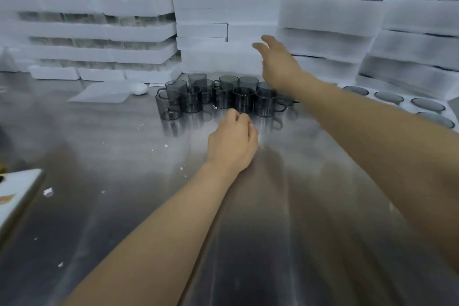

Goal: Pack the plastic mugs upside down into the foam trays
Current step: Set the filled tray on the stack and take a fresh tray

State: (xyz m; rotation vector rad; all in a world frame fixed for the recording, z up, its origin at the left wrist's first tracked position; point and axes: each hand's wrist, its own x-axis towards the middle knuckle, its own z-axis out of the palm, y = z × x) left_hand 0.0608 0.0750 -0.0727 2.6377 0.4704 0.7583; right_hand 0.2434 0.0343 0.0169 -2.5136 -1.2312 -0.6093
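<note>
Smoky grey mugs [191, 100] cluster just beyond your left hand [232, 141]; its fingers curl under, so I cannot tell what it holds. Your right hand [278, 62], blurred, fingers spread and holding nothing, hides the rightmost mugs.

**Steel tabletop, mugs at twelve**

We see a brushed steel tabletop [124, 206]. At twelve o'clock a cluster of smoky grey mugs [221, 97] stands upright on it, with stacks of foam trays [223, 57] just behind. At two o'clock lies an open foam tray [404, 107] showing mug bottoms. At eleven we find a flat white sheet [104, 92] and a rounded white object [139, 88]. A white box [17, 191] sits at nine, among scattered white crumbs [48, 192].
</note>
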